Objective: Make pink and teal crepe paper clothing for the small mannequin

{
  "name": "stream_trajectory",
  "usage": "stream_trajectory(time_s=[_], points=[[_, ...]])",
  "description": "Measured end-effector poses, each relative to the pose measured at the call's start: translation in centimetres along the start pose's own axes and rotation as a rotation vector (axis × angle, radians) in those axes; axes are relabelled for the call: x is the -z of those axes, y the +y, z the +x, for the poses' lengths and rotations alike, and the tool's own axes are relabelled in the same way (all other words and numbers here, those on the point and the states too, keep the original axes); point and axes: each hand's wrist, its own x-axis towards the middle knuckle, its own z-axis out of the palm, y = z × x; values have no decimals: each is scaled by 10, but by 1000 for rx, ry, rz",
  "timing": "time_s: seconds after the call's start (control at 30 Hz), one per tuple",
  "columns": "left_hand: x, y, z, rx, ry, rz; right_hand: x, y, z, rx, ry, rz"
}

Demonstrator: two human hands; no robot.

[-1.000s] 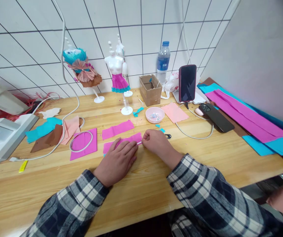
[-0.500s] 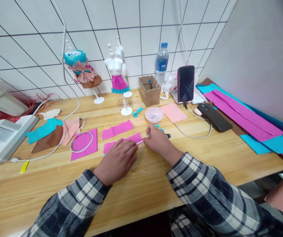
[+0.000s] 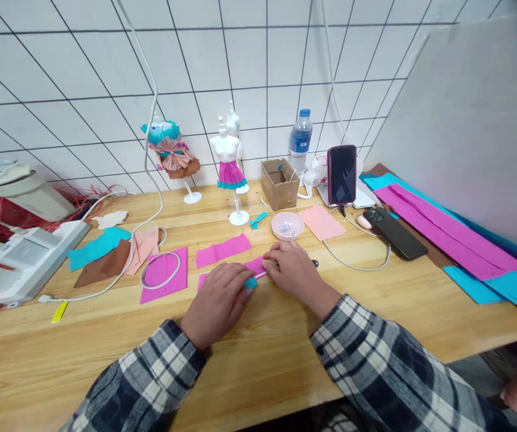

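Observation:
A magenta crepe paper strip [image 3: 253, 265] lies on the table under both hands, with a thin white line, like tape, along its near edge. My left hand [image 3: 219, 300] covers the strip's left part with bent fingers. Between its thumb and fingers a bit of turquoise crepe paper [image 3: 250, 282] sticks out. My right hand [image 3: 295, 268] has its fingers curled and pressed together at the strip's right end; its fingertips are partly hidden. Just beyond lies a second magenta strip [image 3: 223, 250], touched by neither hand.
A pink bowl of small shiny bits [image 3: 287, 225] stands past my right hand. Behind are a dressed mannequin [image 3: 229, 162], a cardboard box [image 3: 280, 186] and a water bottle [image 3: 302, 141]. A phone [image 3: 396, 233] and paper sheets [image 3: 447, 231] lie right; a white cable [image 3: 161, 198] loops at left.
The turquoise paper now shows at my left thumb. My right hand has lowered its fingers onto the magenta strip's right end. The view has tilted up and shifted left.

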Motion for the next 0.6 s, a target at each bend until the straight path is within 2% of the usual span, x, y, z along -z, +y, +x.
stream_trajectory(time_s=[0.07,0.13,0.3,0.43,0.5,0.6], points=[[0,-5,4,114,96,-45,-6,0,2,9,-21,23],[0,-9,11,226,131,-70,-9,1,6,-9,-47,88],[3,-10,43,420,-114,-69,-4,7,12,23,-56,169],[3,-4,65,520,-283,-46,-1,14,11,51,-91,203],[2,-2,71,548,-342,-66,-1,16,10,41,-91,224],[3,1,73,578,-365,-85,3,20,9,31,-65,264]])
